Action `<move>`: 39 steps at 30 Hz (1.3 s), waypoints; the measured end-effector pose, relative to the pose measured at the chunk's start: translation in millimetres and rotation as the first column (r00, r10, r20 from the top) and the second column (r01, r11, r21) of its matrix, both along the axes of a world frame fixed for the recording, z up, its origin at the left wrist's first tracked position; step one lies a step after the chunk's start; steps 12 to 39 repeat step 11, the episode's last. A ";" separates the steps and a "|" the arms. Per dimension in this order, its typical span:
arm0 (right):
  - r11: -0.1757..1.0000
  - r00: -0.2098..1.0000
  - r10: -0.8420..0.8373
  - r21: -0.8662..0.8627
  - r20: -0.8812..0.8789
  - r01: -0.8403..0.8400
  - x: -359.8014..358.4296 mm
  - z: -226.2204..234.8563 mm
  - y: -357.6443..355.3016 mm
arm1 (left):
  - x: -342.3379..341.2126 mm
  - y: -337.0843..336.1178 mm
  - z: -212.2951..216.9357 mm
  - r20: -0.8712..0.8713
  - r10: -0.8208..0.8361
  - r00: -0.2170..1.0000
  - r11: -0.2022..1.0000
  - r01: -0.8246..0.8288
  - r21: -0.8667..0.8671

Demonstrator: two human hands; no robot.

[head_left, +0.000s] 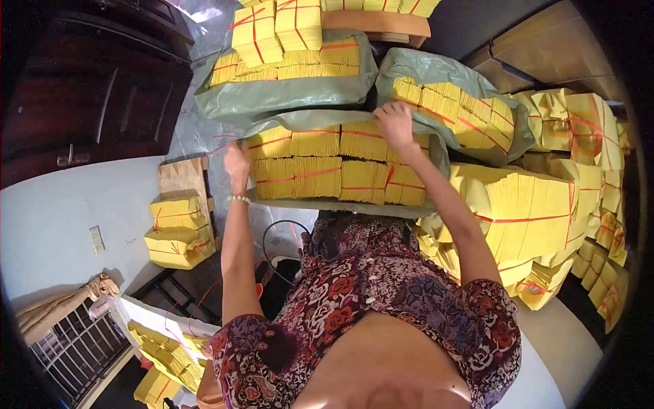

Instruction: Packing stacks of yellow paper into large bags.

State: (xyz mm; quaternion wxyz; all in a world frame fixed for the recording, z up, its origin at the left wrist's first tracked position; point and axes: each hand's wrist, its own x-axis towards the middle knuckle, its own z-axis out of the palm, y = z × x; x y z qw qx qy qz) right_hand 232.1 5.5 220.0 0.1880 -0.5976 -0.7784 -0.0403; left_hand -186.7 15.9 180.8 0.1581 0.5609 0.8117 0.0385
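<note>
In front of me lies an opened green woven sack [286, 121] packed with bundles of yellow paper [317, 163], each tied with thin red string. My left hand [237, 161] is closed at the sack's left rim, a beaded bracelet on its wrist. Some loose red string shows beside those fingers. On the far rim, right of the middle, my right hand [395, 128] has its fingers curled over the sack's edge. The bundles sit in two rows inside, with their folded edges up.
Two more filled sacks, one green sack [286, 99] and another [436, 68], stand beyond. Large yellow stacks [524, 204] crowd the right side. At left, bundles [178, 232] rest by a wooden board [184, 178], below a dark door [88, 102]. A wooden bench [375, 24] stands at the back.
</note>
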 end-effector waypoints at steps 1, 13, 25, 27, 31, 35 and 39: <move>0.988 1.000 -0.011 -0.152 0.015 0.013 2.7 -2.5 10.6 | -10.0 1.3 -2.1 -0.002 0.006 1.000 1.000 -0.006 0.005; 1.000 0.956 -0.015 -0.016 -0.294 0.011 -1.7 25.3 -32.8 | 5.0 -19.3 39.7 0.015 -0.056 0.998 0.928 0.047 0.369; 1.000 0.956 -0.015 -0.016 -0.294 0.011 -1.7 25.3 -32.8 | 5.0 -19.3 39.7 0.015 -0.056 0.998 0.928 0.047 0.369; 1.000 0.956 -0.015 -0.016 -0.294 0.011 -1.7 25.3 -32.8 | 5.0 -19.3 39.7 0.015 -0.056 0.998 0.928 0.047 0.369; 1.000 0.956 -0.015 -0.016 -0.294 0.011 -1.7 25.3 -32.8 | 5.0 -19.3 39.7 0.015 -0.056 0.998 0.928 0.047 0.369; 1.000 0.956 -0.015 -0.016 -0.294 0.011 -1.7 25.3 -32.8 | 5.0 -19.3 39.7 0.015 -0.056 0.998 0.928 0.047 0.369; 1.000 0.956 -0.015 -0.016 -0.294 0.011 -1.7 25.3 -32.8 | 5.0 -19.3 39.7 0.015 -0.056 0.998 0.928 0.047 0.369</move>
